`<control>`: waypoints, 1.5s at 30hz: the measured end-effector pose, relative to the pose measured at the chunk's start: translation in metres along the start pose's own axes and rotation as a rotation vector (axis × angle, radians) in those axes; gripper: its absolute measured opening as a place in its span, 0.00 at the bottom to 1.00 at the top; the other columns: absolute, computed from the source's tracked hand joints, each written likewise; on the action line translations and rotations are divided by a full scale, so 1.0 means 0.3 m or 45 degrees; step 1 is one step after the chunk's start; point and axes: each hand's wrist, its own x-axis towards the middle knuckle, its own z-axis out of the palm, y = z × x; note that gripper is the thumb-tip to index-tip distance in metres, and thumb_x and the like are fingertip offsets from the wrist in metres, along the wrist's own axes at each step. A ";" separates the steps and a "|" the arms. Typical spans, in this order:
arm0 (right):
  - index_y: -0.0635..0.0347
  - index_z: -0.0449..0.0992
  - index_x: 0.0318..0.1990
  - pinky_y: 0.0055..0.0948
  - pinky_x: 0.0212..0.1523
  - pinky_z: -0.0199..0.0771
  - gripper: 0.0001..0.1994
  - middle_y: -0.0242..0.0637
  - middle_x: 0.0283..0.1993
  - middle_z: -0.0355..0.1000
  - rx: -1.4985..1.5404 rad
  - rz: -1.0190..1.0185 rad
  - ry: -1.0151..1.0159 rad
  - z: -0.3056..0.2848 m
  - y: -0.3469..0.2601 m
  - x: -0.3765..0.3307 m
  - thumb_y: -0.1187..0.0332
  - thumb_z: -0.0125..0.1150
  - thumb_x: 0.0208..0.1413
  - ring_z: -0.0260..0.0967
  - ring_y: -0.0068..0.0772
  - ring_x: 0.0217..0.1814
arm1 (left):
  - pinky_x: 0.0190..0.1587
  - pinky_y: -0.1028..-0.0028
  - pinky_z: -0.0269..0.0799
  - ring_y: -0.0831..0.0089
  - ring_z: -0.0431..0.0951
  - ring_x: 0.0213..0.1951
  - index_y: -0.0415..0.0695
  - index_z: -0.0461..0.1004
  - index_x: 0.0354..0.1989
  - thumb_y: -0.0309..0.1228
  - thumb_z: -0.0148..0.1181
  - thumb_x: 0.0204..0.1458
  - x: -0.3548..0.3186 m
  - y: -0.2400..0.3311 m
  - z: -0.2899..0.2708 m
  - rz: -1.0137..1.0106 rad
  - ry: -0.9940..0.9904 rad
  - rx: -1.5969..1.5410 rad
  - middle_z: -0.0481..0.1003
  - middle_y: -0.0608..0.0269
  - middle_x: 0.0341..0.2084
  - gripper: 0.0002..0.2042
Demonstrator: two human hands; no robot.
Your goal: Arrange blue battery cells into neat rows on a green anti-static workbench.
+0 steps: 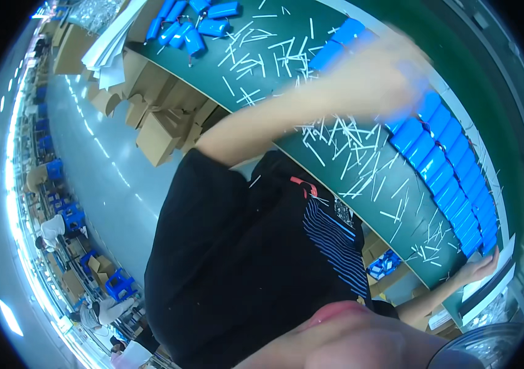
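My left hand [391, 77] is smeared by motion over the row of blue film-wrapped packs, which look like battery packs; a blue blur shows at its fingers, but I cannot tell whether it holds a pack. The packs [440, 178] lie side by side in a long double row along the far side of the green table [372, 206]. At the row's right end, my right hand [482, 269] has its fingers stretched out, close beside the last packs. Many thin white strips [360, 147] lie scattered on the table between the row and my body.
More blue packs [194, 40], some with short wires, lie loose at the table's left. White sheets [111, 55] hang over cardboard boxes [160, 132] beside the table's near edge. Blue packs [385, 263] fill a box below the edge. Other people [99, 313] and blue stools [120, 285] are across the aisle.
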 end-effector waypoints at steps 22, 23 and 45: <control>0.44 0.73 0.70 0.41 0.79 0.64 0.35 0.31 0.76 0.68 0.545 -1.770 -0.994 0.911 -2.352 0.327 0.87 0.55 0.56 0.65 0.45 0.76 | 0.48 0.65 0.79 0.60 0.83 0.44 0.44 0.80 0.54 0.61 0.64 0.60 -0.677 -0.186 -0.784 -1.154 -0.520 1.023 0.81 0.54 0.49 0.31; 0.44 0.72 0.71 0.42 0.80 0.62 0.34 0.31 0.77 0.66 0.466 -1.753 -1.071 0.923 -2.375 0.321 0.85 0.56 0.58 0.64 0.45 0.77 | 0.46 0.67 0.80 0.61 0.84 0.41 0.44 0.80 0.53 0.61 0.64 0.60 -0.666 -0.169 -0.785 -1.247 -0.542 1.067 0.83 0.54 0.46 0.30; 0.34 0.77 0.65 0.38 0.61 0.77 0.19 0.32 0.61 0.72 0.517 -1.745 -0.373 1.176 -2.320 0.219 0.50 0.58 0.69 0.68 0.41 0.56 | 0.48 0.69 0.76 0.65 0.81 0.46 0.58 0.79 0.57 0.58 0.61 0.64 -0.735 -0.257 -0.760 -0.857 -0.366 0.707 0.79 0.59 0.52 0.22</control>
